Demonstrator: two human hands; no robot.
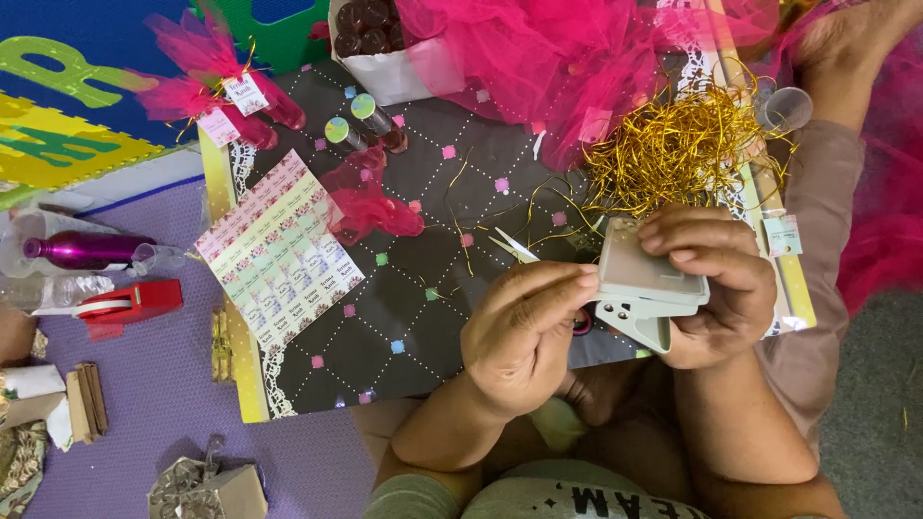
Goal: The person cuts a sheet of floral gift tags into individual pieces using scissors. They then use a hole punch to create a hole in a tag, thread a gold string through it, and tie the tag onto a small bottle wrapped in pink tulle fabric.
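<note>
My right hand (723, 288) grips a grey hole punch (642, 284), fingers over its top and thumb under it. Beside it, my left hand (524, 332) has its fingertips pressed against the punch's left edge; whether it pinches a small paper there is hidden. Small scissors (510, 246) lie just above my left hand on a dark patterned board (423, 317). A sheet of small printed labels (279, 250) lies on the board's left part.
A tangle of gold cord (673, 144) and pink tulle (538, 58) lie at the far side. Small capped bottles (358, 120), a white box of bottles (380, 48), tulle-wrapped tagged favours (216, 82), a red tape dispenser (130, 303) and a purple bottle (82, 250) surround the board.
</note>
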